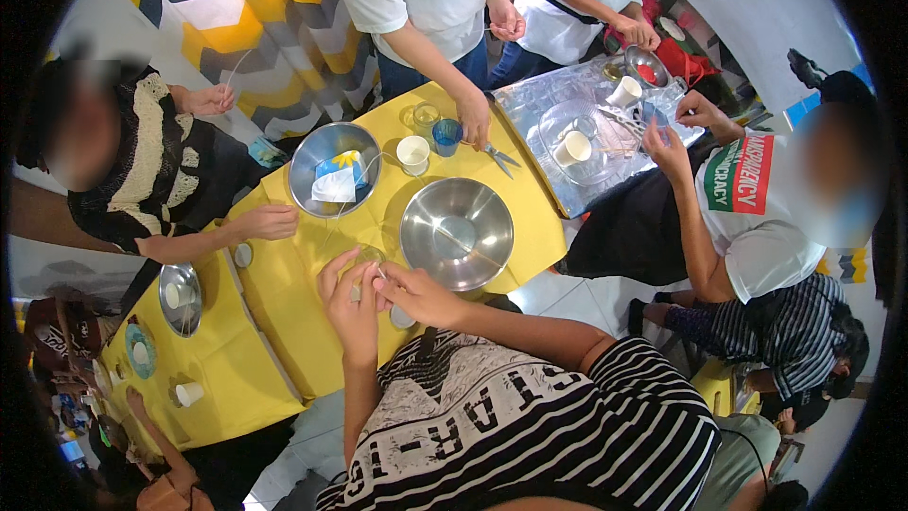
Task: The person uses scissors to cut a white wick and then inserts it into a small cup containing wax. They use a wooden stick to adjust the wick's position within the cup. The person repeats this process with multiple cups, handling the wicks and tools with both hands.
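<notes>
Over the near edge of the yellow table, my left hand (350, 308) and my right hand (421, 295) are close together with the fingertips pinched. A small whitish bit (380, 271) shows between the fingers, too small to name. Just behind them is a clear glass (371, 254), partly hidden by my fingers. To the right of my hands stands a wide steel bowl (435, 218) with a thin stick lying in it. Farther left, another steel bowl (307, 166) holds a blue and yellow packet (345, 167) and a white piece (334, 185).
Across the table, a person's hand (473, 115) rests by scissors (499, 159), a blue glass (446, 135) and a white cup (413, 153). Another person's hand (268, 222) reaches in from the left. A foil-covered table (530, 99) with a clear bowl (558, 166) adjoins on the right.
</notes>
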The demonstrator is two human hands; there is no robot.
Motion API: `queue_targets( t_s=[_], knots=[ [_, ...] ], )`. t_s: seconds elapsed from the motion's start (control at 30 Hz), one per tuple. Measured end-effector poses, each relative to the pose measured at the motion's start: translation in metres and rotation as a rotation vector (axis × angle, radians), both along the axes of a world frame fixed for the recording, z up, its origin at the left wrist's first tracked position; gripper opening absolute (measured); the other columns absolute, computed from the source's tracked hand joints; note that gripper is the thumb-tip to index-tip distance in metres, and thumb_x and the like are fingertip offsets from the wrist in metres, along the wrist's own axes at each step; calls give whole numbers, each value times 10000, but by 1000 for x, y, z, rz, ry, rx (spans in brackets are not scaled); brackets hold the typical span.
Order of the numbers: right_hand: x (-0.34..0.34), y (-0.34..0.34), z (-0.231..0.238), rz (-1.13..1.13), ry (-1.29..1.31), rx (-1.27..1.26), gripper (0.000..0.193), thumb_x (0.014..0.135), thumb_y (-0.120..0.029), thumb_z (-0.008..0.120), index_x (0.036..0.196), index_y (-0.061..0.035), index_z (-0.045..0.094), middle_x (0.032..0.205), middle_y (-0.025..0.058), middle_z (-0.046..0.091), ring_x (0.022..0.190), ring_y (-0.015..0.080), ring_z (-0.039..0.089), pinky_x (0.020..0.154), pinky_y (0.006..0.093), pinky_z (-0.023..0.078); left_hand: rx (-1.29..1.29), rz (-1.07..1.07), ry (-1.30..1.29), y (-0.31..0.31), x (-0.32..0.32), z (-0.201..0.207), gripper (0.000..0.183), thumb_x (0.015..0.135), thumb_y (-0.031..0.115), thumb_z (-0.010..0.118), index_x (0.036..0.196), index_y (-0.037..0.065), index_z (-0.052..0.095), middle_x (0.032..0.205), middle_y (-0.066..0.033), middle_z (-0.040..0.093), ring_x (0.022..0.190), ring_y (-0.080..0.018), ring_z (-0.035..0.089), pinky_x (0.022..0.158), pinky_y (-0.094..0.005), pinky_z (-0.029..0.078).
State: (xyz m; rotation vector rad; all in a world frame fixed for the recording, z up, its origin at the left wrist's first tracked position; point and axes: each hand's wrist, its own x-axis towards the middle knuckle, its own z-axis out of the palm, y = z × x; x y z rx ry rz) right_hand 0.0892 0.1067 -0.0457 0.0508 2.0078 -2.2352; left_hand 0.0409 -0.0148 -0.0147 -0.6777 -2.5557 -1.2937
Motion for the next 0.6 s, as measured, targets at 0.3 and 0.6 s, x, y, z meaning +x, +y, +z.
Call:
queue_targets(
  t_s=[0.3,0.6],
  knots=[
    [-4,23,-5,-151,51,139,289,956,-258,458,994,-15,610,822,121,659,774,231,638,724,341,487,-4,-6,-6,5,-2,1,86,813,56,659,878,3,676,1054,-103,620,998,-243,550,881,-340,425],
    [-74,226,-122,-923,51,665,253,922,-218,522,853,5,621,817,168,658,771,272,641,693,366,481,324,20,-442,15,-11,3,144,885,104,604,927,-22,659,937,-90,672,881,-151,602,827,-277,449]
  ],
)
